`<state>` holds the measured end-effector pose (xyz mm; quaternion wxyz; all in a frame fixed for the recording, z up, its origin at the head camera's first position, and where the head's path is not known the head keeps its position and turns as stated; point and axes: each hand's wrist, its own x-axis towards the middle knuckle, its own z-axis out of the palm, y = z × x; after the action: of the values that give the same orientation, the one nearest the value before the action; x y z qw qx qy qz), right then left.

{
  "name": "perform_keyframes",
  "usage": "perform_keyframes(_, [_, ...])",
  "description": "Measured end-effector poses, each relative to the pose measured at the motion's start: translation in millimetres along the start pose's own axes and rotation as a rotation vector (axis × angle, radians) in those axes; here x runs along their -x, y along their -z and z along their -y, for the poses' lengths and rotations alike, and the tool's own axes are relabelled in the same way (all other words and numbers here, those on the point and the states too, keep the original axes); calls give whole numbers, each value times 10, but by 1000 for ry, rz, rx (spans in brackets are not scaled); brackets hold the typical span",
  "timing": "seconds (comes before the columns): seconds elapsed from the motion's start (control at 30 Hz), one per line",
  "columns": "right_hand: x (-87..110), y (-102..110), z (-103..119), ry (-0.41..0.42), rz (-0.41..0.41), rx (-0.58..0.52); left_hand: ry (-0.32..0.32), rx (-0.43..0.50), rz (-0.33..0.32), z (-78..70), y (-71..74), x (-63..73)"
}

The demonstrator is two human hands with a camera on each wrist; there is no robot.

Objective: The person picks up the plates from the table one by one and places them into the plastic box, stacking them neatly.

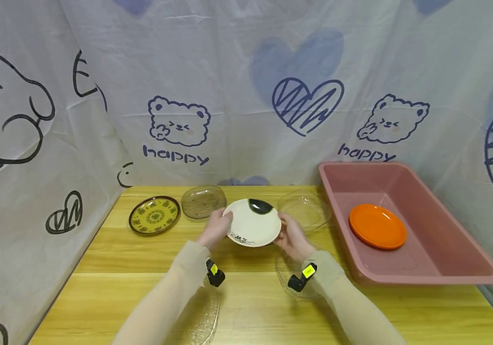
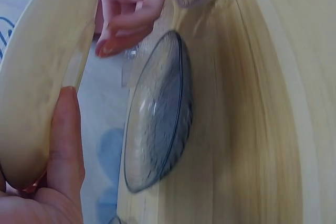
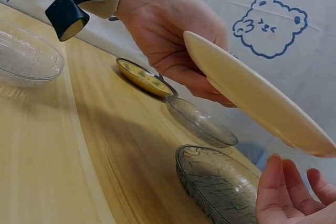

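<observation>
A white plate (image 1: 252, 225) with a dark green patch on its rim is held up over the table, tilted. My left hand (image 1: 216, 229) grips its left edge, thumb over the rim and fingers underneath. On the opposite side, my right hand (image 1: 294, 239) is right at the rim. Its loosely bent fingers (image 3: 270, 192) sit just below the plate's underside in the right wrist view. Behind the plate stand a smoky glass dish (image 1: 204, 203) and a clear glass dish (image 1: 303, 212).
A yellow plate with a brown rim (image 1: 154, 215) lies at the back left. To the right, a pink tub (image 1: 449, 230) contains orange plates (image 1: 377, 226). Further clear glass dishes (image 1: 287, 278) are partly hidden by my forearms. A printed cloth (image 1: 246, 91) hangs behind the table.
</observation>
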<state>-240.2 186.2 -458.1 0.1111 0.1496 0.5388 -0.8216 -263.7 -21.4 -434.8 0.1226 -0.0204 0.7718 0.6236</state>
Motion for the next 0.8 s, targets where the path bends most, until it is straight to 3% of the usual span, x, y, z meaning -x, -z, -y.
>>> perform_keyframes(0.23, [4,79,-38,91,113,2,-34,-3,-36,-11,-183,37])
perform_keyframes(0.43, [22,16,30,61,-1,42,-51,30,-50,3,-316,59])
perform_keyframes(0.7, [26,32,54,58,-98,100,-8,211,7,3,-446,81])
perform_keyframes(0.8, [14,46,43,67,-115,91,-4,237,14,10,-472,88])
